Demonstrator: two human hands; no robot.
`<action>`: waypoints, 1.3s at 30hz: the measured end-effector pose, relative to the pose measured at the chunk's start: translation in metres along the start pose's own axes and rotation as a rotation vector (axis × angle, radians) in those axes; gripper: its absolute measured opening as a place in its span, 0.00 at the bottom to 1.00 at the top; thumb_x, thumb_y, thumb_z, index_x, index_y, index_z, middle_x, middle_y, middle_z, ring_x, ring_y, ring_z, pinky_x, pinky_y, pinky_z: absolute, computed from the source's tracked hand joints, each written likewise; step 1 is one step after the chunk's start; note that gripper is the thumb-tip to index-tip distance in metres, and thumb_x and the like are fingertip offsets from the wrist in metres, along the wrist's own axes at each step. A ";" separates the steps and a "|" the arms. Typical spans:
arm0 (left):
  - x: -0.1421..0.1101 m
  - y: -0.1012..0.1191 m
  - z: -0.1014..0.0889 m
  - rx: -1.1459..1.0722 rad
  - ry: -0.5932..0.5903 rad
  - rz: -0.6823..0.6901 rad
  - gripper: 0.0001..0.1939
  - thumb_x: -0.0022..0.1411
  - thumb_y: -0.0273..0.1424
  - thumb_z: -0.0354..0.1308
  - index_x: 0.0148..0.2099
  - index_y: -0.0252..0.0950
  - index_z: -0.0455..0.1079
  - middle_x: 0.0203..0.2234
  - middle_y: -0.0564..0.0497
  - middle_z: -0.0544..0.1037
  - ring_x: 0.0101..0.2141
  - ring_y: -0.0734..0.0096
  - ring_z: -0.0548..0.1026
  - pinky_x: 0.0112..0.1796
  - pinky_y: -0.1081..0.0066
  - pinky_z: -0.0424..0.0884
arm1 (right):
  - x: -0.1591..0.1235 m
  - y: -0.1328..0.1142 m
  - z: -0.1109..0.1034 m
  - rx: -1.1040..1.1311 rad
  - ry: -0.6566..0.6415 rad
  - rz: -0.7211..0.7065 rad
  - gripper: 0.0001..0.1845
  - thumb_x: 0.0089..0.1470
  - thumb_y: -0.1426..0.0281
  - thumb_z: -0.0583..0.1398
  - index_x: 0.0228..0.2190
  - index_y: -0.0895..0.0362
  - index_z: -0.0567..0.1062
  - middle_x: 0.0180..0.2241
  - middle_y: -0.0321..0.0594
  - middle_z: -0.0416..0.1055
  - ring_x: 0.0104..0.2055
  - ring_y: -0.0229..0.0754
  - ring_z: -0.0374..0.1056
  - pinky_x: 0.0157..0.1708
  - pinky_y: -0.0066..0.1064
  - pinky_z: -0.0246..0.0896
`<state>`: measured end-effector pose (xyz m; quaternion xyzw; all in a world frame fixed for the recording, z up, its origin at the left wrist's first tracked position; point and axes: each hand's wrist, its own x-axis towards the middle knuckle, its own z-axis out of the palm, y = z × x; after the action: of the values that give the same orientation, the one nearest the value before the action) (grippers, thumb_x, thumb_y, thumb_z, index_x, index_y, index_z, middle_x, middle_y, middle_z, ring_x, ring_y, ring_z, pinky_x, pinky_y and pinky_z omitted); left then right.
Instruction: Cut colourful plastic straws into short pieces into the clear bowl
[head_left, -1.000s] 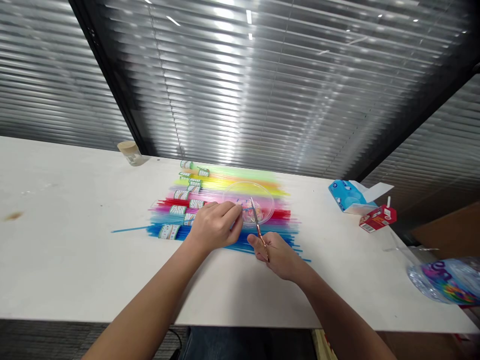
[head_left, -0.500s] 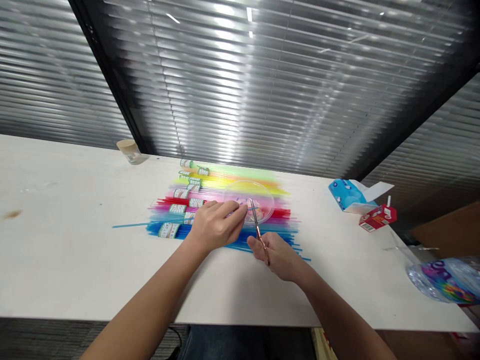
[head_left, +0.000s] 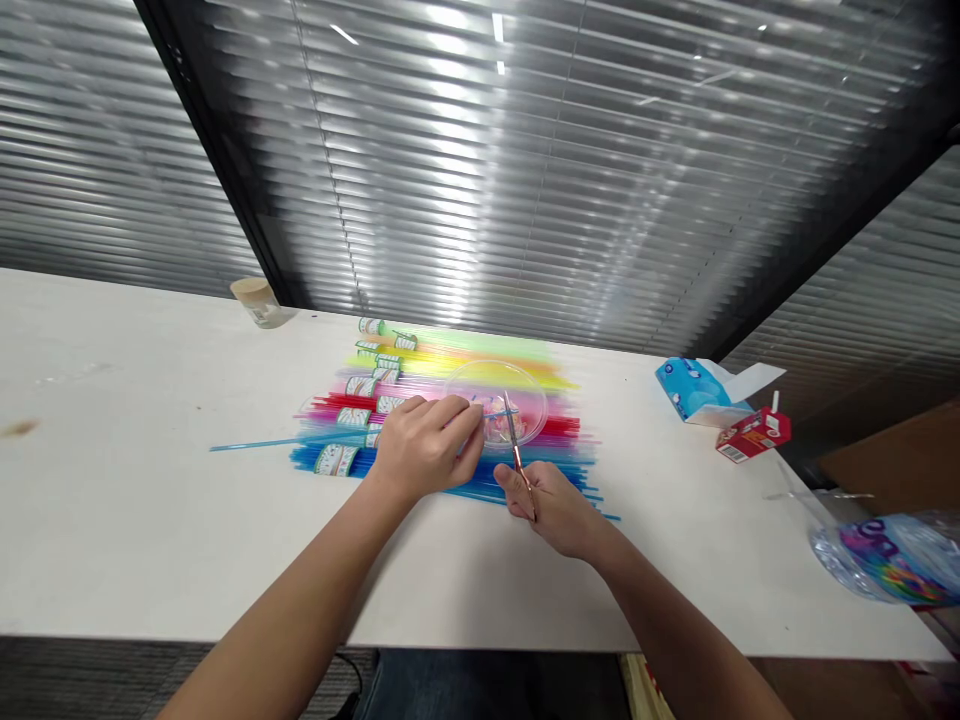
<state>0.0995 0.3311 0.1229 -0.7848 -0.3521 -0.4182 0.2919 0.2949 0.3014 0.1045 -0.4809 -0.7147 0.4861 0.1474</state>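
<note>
My left hand (head_left: 427, 445) is closed around thin blue straws (head_left: 255, 445). Their long ends stick out to the left over the table, and short tips poke out past my fingers on the right. In my right hand (head_left: 555, 505) are rose-gold scissors (head_left: 515, 448), their blades pointing up and away at the straw tips. Below the blades lies a clear round plastic bowl (head_left: 545, 403) with small cut pieces (head_left: 501, 424) in several colours. Under and around both hands spread bundles of coloured straws (head_left: 480, 355) with paper labels (head_left: 336, 460).
A lidded cup (head_left: 259, 300) stands at the back left of the white table (head_left: 135, 480). To the right are a blue tissue box (head_left: 690, 390), a red drink carton (head_left: 754, 435) and a clear plastic bottle (head_left: 892, 555) lying on its side. Metal blinds (head_left: 450, 150) rise behind.
My left hand has shifted slightly left with the straws, whose far ends reach further left. The scissors have moved very little.
</note>
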 end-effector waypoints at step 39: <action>-0.002 0.000 0.000 -0.088 -0.034 0.020 0.04 0.57 0.24 0.56 0.32 0.36 0.70 0.23 0.55 0.75 0.19 0.76 0.66 0.22 0.71 0.58 | -0.001 -0.003 -0.004 -0.096 0.029 0.025 0.37 0.57 0.38 0.46 0.15 0.55 0.53 0.17 0.32 0.48 0.20 0.33 0.42 0.22 0.31 0.39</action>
<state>0.0985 0.3305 0.1212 -0.8074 -0.3303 -0.4168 0.2553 0.2966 0.3020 0.1090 -0.5035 -0.7287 0.4461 0.1286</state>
